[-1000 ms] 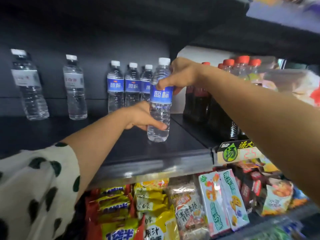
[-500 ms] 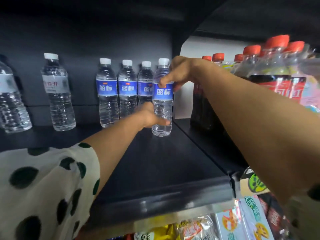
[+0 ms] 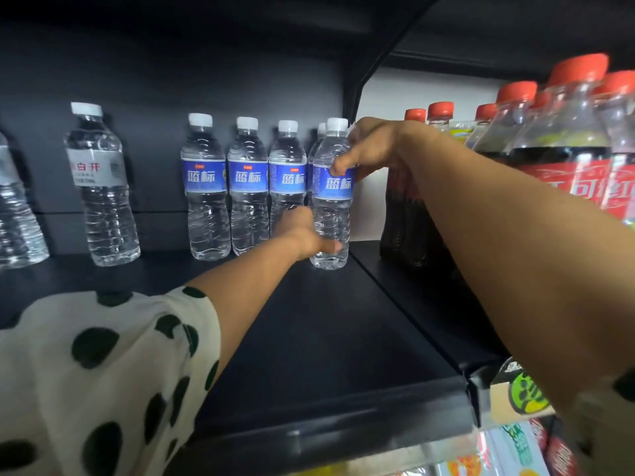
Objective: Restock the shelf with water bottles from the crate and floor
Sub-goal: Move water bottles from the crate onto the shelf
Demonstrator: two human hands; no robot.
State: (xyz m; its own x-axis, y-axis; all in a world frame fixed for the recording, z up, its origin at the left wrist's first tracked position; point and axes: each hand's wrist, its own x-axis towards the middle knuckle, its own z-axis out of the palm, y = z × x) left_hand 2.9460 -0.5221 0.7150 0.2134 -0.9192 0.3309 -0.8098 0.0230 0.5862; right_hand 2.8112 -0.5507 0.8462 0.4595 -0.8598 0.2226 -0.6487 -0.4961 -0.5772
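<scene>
A clear water bottle [image 3: 332, 201] with a blue label and white cap stands upright near the back right of the dark shelf [image 3: 309, 338]. My right hand [image 3: 372, 149] grips it at the shoulder, thumb on the label. My left hand [image 3: 305, 231] holds its lower body, thumb across the front near the base. Three matching blue-label bottles [image 3: 247, 187] stand in a row just to its left, against the back wall, and the cap of a fourth shows behind it.
Two water bottles with white labels [image 3: 103, 187] stand farther left. Cola bottles with red caps [image 3: 567, 132] fill the neighbouring shelf on the right. Snack packets [image 3: 508, 451] lie on the level below. The shelf's front edge [image 3: 343, 431] runs across the bottom.
Both hands have carried the bottle deeper into the shelf, from near the front edge to beside the blue-label row. The camera has moved closer and higher.
</scene>
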